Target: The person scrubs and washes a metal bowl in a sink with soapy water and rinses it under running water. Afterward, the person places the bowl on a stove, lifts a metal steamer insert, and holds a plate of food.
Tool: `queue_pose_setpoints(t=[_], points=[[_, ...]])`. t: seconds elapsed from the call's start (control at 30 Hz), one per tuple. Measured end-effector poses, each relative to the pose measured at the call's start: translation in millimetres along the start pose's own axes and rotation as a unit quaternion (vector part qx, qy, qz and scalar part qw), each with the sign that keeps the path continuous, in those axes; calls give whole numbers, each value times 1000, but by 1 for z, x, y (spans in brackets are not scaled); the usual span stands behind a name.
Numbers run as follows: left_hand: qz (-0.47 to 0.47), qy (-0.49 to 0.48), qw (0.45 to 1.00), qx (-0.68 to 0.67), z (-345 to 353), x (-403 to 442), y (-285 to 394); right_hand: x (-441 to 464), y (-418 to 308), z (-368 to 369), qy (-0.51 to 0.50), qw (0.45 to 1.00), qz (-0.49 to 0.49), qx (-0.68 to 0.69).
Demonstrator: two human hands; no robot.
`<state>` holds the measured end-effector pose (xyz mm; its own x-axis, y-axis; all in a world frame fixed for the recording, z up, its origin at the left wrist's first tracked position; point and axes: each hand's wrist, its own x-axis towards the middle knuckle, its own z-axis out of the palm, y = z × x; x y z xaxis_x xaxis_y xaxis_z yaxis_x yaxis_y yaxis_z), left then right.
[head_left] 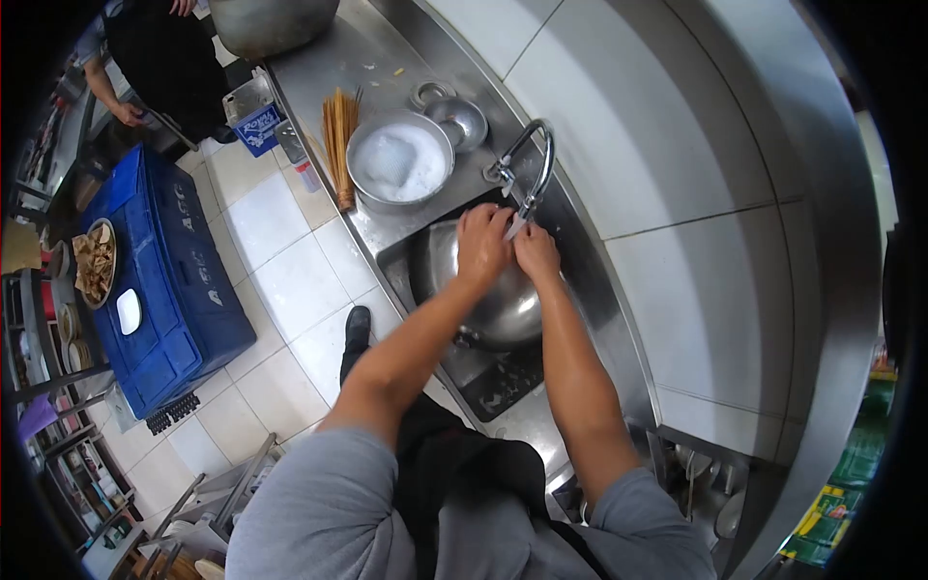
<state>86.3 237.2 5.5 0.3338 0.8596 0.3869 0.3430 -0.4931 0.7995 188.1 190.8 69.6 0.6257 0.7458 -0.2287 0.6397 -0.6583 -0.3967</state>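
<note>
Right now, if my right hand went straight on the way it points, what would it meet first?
Your right hand would probably meet the end of the tap first; it looks very close, though depth is hard to judge.

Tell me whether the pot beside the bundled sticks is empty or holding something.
The pot isn't empty: white suds show inside, depth unclear.

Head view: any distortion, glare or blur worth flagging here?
Head view: strong fisheye curve, with the tiled wall bowed and dark, rounded corners; bright glare on the metal bowl in the sink; the suds look nearly washed out; a pale sheen on the floor tiles; detail at the tap outlet between the hands is too small to judge.
</note>
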Motion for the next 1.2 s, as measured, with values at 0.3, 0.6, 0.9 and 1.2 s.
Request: queue_pose_setpoints(t=[0.3,0.6,0.9,1.2], points=[[50,-68,996,40,-60,-72,-8,11,-67,20,-104,986,26,-130],[18,-76,994,73,-50,-70,-17,-4,97,23,-30,984,156,85],[36,-137,986,92,-3,-55,10,-95,171,77,158,757,286,566],[-163,-156,972,68,31,-7,-74,-106,212,85,16,893,154,422]])
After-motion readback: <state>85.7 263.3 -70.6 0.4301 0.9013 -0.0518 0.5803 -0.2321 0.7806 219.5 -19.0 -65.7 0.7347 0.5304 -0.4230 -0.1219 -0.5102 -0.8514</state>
